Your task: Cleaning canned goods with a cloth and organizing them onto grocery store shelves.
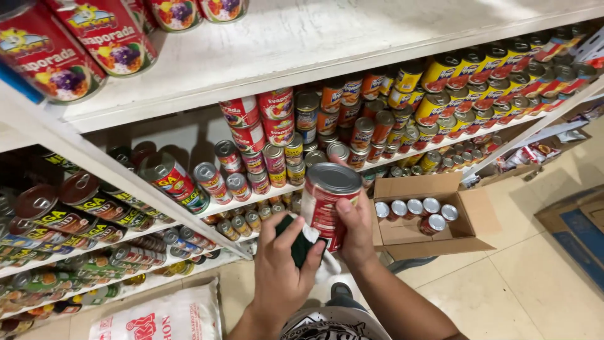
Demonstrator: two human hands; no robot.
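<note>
My right hand (357,228) grips a red-labelled tin can (327,201) with a silver lid, held upright at the middle of the head view. My left hand (281,267) presses a dark green and white cloth (305,242) against the can's lower left side. Both hands hover in front of white shelves (270,47) packed with tins. The can's far side is hidden from me.
An open cardboard box (428,217) holding several silver-topped cans sits on the tiled floor (522,283) at the right. Stacked red cans (264,123) fill the middle shelf, yellow and red ones (478,82) further right. A white sack (160,318) lies lower left, a blue carton (582,233) far right.
</note>
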